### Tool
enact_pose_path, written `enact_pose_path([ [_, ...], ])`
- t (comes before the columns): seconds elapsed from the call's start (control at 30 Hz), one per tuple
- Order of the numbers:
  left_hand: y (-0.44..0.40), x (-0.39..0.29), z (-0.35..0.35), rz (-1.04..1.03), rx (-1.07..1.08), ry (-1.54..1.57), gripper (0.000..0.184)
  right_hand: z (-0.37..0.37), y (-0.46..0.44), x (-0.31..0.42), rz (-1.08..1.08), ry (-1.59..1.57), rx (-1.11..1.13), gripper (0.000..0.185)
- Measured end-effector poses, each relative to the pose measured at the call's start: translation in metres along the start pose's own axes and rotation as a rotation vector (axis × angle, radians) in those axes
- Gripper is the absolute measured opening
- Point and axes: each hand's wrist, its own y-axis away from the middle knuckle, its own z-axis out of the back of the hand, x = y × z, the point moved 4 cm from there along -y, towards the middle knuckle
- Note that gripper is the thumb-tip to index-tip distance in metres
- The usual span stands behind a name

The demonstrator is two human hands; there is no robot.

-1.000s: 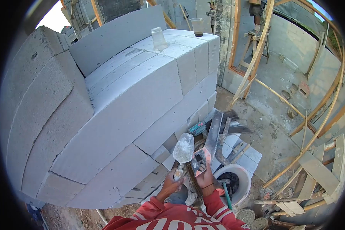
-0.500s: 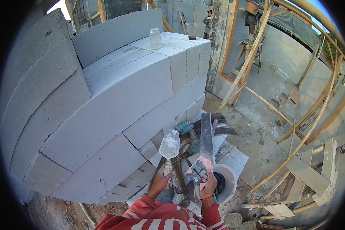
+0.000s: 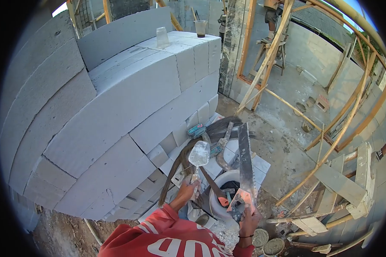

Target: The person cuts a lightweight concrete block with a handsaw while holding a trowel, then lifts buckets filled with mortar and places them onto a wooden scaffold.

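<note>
My left hand (image 3: 188,191) is closed round the handle of a trowel (image 3: 199,153), its broad, mortar-smeared blade pointing up and away from me. In my right hand (image 3: 249,222) is a handsaw (image 3: 245,158), gripped by its orange handle, with the long dark blade upright and teeth facing right. Between my hands stands a whitish bucket (image 3: 215,204) with dark contents. A second orange-handled tool (image 3: 222,200) leans over its rim. Beyond lie a bundle of dark fibres (image 3: 180,159) and a teal tool (image 3: 196,130) against the blocks.
A pale block wall (image 3: 116,124) fills the left, carrying an upturned plastic cup (image 3: 162,37) and a cup of dark liquid (image 3: 200,28). Bamboo poles (image 3: 347,128) and a wooden trestle (image 3: 360,184) stand at right. Another person's legs (image 3: 271,19) show on a stand behind.
My right hand has moved right and down with the handsaw, away from the bucket, uncovering the second orange-handled tool. The trowel has shifted slightly right, and the view has turned slightly.
</note>
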Motion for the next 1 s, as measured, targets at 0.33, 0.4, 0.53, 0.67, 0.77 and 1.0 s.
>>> enact_pose_path([
  [0.33, -0.027, 0.0, -0.004, 0.155, -0.028, -0.07, 0.026, -0.008, 0.017, -0.013, -0.002, 0.043, -0.071, 0.021],
  [0.4, -0.044, 0.01, -0.005, 0.177, -0.019, -0.052, 0.034, -0.016, 0.016, -0.015, 0.048, 0.041, -0.056, 0.021],
  [0.53, -0.07, 0.008, -0.009, 0.115, -0.007, -0.087, 0.041, -0.018, 0.047, 0.021, 0.093, 0.537, -0.005, 0.037],
  [0.67, -0.086, 0.001, -0.007, 0.191, -0.034, -0.119, 0.04, -0.03, 0.051, 0.016, 0.146, 0.543, -0.097, 0.03],
  [0.77, -0.098, 0.002, -0.003, 0.14, -0.008, -0.069, 0.039, -0.042, 0.051, 0.013, 0.151, 0.57, -0.119, 0.033],
  [1.0, -0.092, 0.01, 0.012, 0.182, -0.045, -0.16, 0.039, -0.065, 0.052, 0.0, 0.07, 0.432, -0.173, 0.036],
])
